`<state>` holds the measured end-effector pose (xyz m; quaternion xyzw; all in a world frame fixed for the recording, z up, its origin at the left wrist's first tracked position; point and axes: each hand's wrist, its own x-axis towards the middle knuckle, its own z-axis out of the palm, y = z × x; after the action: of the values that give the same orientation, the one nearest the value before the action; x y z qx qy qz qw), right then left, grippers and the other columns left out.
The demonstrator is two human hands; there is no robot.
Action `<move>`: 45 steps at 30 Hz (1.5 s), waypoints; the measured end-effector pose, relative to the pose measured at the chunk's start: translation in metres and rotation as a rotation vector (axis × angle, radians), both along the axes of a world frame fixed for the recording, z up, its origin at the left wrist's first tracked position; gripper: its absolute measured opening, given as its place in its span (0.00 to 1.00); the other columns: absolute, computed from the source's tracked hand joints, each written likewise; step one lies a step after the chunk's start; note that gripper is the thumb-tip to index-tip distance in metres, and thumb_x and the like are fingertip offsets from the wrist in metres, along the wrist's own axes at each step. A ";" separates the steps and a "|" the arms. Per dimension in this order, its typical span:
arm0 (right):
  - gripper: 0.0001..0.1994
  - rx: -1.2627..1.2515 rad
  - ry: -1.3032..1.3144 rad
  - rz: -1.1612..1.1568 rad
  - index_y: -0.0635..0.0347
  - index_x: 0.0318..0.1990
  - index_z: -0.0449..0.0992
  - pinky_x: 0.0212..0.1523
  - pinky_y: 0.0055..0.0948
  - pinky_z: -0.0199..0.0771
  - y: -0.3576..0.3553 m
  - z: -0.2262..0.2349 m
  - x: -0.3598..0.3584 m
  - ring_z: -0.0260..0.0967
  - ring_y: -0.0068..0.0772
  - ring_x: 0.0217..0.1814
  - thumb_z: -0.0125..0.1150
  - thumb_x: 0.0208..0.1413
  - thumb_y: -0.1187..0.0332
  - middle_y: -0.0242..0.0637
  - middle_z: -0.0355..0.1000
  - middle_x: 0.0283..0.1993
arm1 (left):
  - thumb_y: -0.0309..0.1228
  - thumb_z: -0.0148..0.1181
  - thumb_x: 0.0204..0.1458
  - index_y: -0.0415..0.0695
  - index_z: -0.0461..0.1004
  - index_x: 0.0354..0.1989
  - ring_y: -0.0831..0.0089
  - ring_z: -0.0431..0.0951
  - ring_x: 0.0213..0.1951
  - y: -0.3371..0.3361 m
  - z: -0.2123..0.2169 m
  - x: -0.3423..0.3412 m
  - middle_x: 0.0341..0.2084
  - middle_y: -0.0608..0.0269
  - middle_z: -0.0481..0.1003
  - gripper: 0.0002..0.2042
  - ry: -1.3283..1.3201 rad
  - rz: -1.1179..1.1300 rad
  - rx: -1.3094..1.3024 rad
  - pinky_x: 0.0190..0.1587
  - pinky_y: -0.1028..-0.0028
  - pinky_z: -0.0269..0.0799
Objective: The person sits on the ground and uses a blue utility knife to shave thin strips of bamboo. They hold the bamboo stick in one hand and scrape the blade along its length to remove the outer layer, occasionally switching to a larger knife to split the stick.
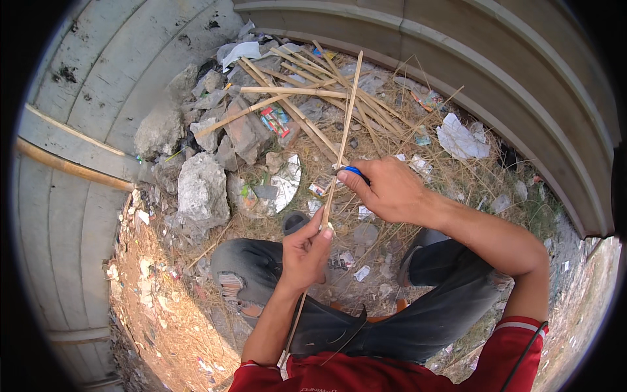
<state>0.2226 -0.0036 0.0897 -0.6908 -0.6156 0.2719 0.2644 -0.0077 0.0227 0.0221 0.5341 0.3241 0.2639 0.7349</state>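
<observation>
A long pale bamboo strip (351, 108) stands up and away from me, held low between the thumb and fingers of my left hand (305, 256). Below that hand, a thin length of strip (296, 321) runs down across my lap. My right hand (395, 189) is closed around a small blue-handled knife (353, 171), its thumb pressed along the strip's side. The knife meets the strip about midway up; most of its blade is hidden by the fingers and strip. More bamboo strips (294, 91) lie in a crossed pile beyond my hands.
Broken concrete lumps (202, 189) are heaped at the left. Paper scraps, including a crumpled white piece (462, 137), and dry grass litter the ground. Metal sheet walls (444, 39) curve around the far side and the left (59, 248). My bent knees (251, 274) frame the work.
</observation>
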 end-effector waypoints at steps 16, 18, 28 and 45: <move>0.26 -0.219 0.301 0.178 0.66 0.32 0.77 0.36 0.50 0.72 0.000 -0.025 0.003 0.73 0.62 0.31 0.46 0.69 0.50 0.55 0.72 0.23 | 0.25 0.52 0.67 0.38 0.61 0.71 0.90 0.53 0.17 0.002 0.004 -0.003 0.18 0.80 0.59 0.24 -0.109 -0.090 -0.212 0.20 0.81 0.46; 0.24 -0.024 0.113 0.165 0.66 0.35 0.78 0.35 0.52 0.73 -0.003 -0.020 0.003 0.75 0.62 0.31 0.47 0.68 0.51 0.55 0.74 0.24 | 0.25 0.52 0.67 0.38 0.60 0.71 0.90 0.53 0.17 0.003 0.007 -0.001 0.18 0.80 0.58 0.24 -0.111 -0.094 -0.209 0.20 0.81 0.46; 0.27 0.042 0.024 0.137 0.67 0.30 0.76 0.30 0.53 0.73 -0.016 -0.020 -0.012 0.74 0.61 0.26 0.53 0.66 0.46 0.54 0.70 0.19 | 0.25 0.52 0.67 0.37 0.60 0.71 0.90 0.53 0.17 0.002 0.002 -0.001 0.17 0.80 0.58 0.24 -0.107 -0.098 -0.199 0.19 0.81 0.46; 0.31 -0.163 0.252 0.148 0.65 0.25 0.77 0.31 0.47 0.68 -0.008 -0.012 -0.005 0.69 0.50 0.23 0.55 0.62 0.41 0.47 0.69 0.18 | 0.23 0.54 0.66 0.37 0.61 0.70 0.90 0.55 0.16 0.000 0.001 0.001 0.17 0.80 0.61 0.24 -0.128 -0.080 -0.160 0.18 0.81 0.48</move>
<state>0.2172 -0.0120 0.0778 -0.6232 -0.6026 0.4241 0.2620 -0.0070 0.0226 0.0234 0.4682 0.2748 0.2410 0.8045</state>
